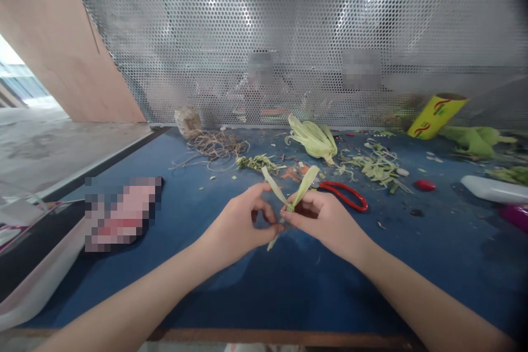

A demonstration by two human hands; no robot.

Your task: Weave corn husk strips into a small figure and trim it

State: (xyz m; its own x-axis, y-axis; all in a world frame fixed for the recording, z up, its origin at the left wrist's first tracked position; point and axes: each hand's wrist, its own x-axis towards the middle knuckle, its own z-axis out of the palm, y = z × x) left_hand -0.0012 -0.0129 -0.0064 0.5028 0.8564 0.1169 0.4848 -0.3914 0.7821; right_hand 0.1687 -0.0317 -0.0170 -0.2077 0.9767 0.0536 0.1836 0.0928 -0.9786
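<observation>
Both my hands meet above the blue table top point(214, 297), pinching thin pale-green corn husk strips point(303, 186). My left hand point(241, 225) has its thumb and fingers closed on the strips' lower part. My right hand point(325, 217) pinches the same bundle from the right. Two strip ends stick up in a V above my fingers, and one short end hangs below them. Red-handled scissors point(346, 195) lie just behind my right hand.
A husked corn ear point(313, 140), husk scraps point(377, 168), a tangle of brown twine point(214, 146), a yellow tube point(435, 115), a white bottle point(493, 188) and a small red object point(424, 185) lie further back. A perforated metal screen point(289, 38) closes the far edge.
</observation>
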